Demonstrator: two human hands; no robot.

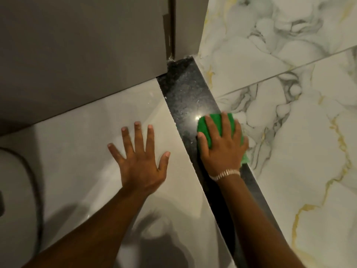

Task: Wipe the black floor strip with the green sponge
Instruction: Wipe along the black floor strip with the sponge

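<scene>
Here, a right hand [222, 146] presses a green sponge [216, 122] flat onto a black floor strip [185, 89], fingers spread across its top.

The sponge lies under the palm and fingers, its green edges showing ahead of the fingertips and at the outer side near the wrist, where a pale bracelet [226, 174] sits. The left hand [141, 161] rests wide open and empty on the plain cream tile [96, 132] just beside the strip. The speckled strip runs between that tile and veined marble flooring [299, 132], ending at a grey door [77, 45] and frame. A dark cord [34, 182] curves at far left.
</scene>
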